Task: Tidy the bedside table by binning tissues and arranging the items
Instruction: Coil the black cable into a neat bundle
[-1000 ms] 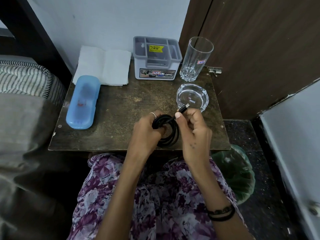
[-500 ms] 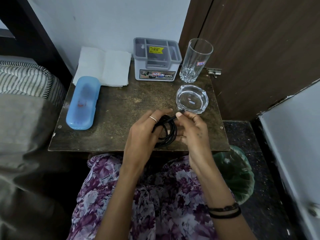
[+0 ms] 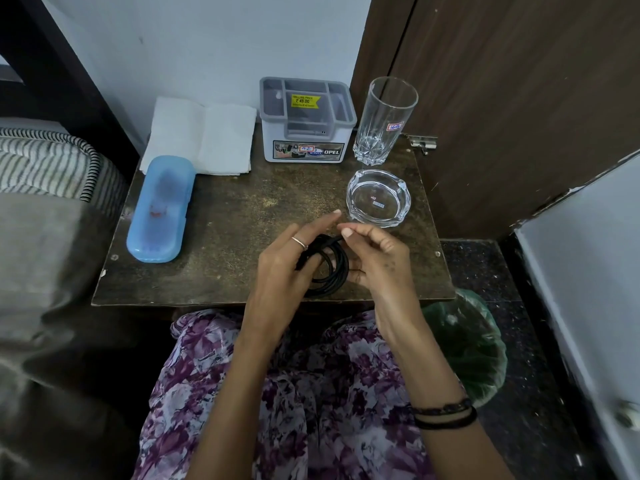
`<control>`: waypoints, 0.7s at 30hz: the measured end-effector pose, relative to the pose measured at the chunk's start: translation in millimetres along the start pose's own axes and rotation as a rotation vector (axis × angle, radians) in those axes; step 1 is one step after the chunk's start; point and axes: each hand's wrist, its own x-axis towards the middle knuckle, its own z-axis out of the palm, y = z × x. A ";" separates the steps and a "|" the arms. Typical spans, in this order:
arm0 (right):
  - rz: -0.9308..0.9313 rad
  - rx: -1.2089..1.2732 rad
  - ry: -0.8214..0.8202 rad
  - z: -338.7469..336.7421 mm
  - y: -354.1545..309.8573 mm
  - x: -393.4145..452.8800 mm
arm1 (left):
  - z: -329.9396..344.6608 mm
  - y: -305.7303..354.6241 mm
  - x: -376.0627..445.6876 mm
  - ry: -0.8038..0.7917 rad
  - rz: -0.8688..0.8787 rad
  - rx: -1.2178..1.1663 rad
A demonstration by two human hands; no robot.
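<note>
A coiled black cable (image 3: 331, 271) is held over the front of the brown bedside table (image 3: 235, 216). My left hand (image 3: 289, 263) wraps around the coil's left side. My right hand (image 3: 375, 258) supports the right side and pinches the cable's loose end between thumb and finger. Folded white tissues (image 3: 204, 135) lie at the table's back left. A blue plastic case (image 3: 160, 207) lies along the left edge. A grey organiser box (image 3: 306, 121) stands at the back middle, with a tall glass (image 3: 384, 121) to its right and a glass ashtray (image 3: 378, 197) in front of the glass.
A bin with a green liner (image 3: 467, 344) stands on the floor at the table's front right corner. A bed with striped bedding (image 3: 45, 161) lies to the left. A brown door (image 3: 519, 98) stands behind the table on the right.
The cable's plug end, which stuck up towards the ashtray, has been drawn down to the coil. Both hands have stayed at the front of the table, fingers shifting around the coil.
</note>
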 end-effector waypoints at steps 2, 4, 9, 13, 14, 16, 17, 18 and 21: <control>-0.004 0.044 -0.040 -1.8 -2.9 0.6 | 0.1 1.8 2.3 -0.021 -0.029 -0.016; -0.062 0.051 -0.037 -3.3 -3.9 2.8 | 0.8 1.4 4.1 -0.030 -0.066 -0.024; -0.161 -0.020 -0.017 -2.6 -4.0 4.4 | 3.4 -5.2 4.6 -0.043 -0.202 0.001; -0.297 -0.225 -0.006 -2.6 1.9 2.1 | 5.3 -10.3 2.1 -0.070 -0.291 0.044; -0.318 -0.262 -0.005 -2.4 2.8 2.3 | 5.3 -11.2 1.7 -0.077 -0.311 0.044; -0.347 -0.269 -0.018 -1.9 2.6 1.9 | 5.4 -12.7 2.0 -0.089 -0.332 0.046; -0.363 -0.283 -0.019 -1.6 2.0 1.9 | 5.5 -12.9 2.4 -0.096 -0.335 0.051; -0.384 -0.315 -0.018 -0.9 0.9 1.4 | 5.6 -12.6 2.5 -0.101 -0.334 0.052; -0.444 -0.430 0.011 0.7 0.2 0.0 | 5.2 -8.5 2.5 -0.081 -0.310 0.036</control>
